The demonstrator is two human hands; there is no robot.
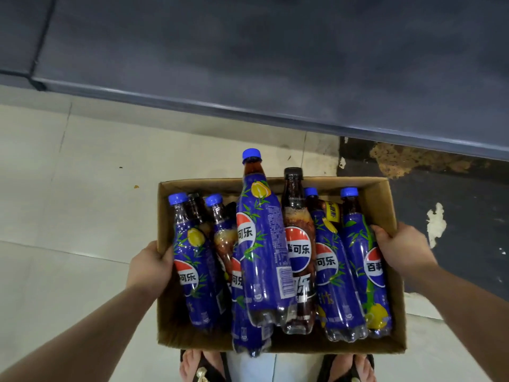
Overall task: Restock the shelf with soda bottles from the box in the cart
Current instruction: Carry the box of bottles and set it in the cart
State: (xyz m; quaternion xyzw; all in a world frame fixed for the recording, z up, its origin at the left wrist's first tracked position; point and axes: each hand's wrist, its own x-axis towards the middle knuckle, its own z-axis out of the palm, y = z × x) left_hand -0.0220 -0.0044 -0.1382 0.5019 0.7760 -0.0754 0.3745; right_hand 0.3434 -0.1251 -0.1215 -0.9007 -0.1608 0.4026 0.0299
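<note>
An open brown cardboard box [384,201] is held level above the floor, gripped at both sides. The left hand [150,267] curls over the left wall. The right hand [402,249] wraps the right wall, with its fingers hooked over the rim.

Inside lie plastic cola bottles with blue fruit-print labels and blue caps [261,244], piled loosely with their caps pointing away. Among them is a black-capped cola bottle [298,244]. The topmost bottle's cap pokes past the far rim, and a lower bottle's base overhangs the near rim.

A band of floor separates the box's far edge from the front lip of the dark grey shelf [275,51]. Pale tiled floor [68,188] lies open on the left. A dark, worn floor patch [454,205] lies on the right. Sandalled feet [201,368] show beneath the box.
</note>
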